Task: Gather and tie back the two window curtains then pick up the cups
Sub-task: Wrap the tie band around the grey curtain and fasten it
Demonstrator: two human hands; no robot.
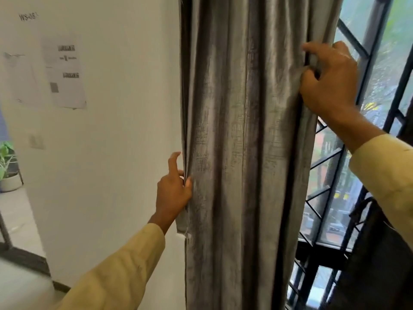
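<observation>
Beside the window grille (pixel 366 90) (black bars), both hands grip the curtain (pixel 241 153).

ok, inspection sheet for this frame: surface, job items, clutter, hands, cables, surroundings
Surface: white wall, left of the window; floor only at the lower left edge.
Job's things: grey curtain bunched into vertical folds; no tie-back or cups in view.
Clutter: printed sheets stuck on the wall; dark object at lower right, unclear.
Hands: left hand pinches the curtain's left edge; right hand grips its right edge, higher up.
Cables: nothing seen.
Surroundings: window with black grille; potted plant at far left.
</observation>
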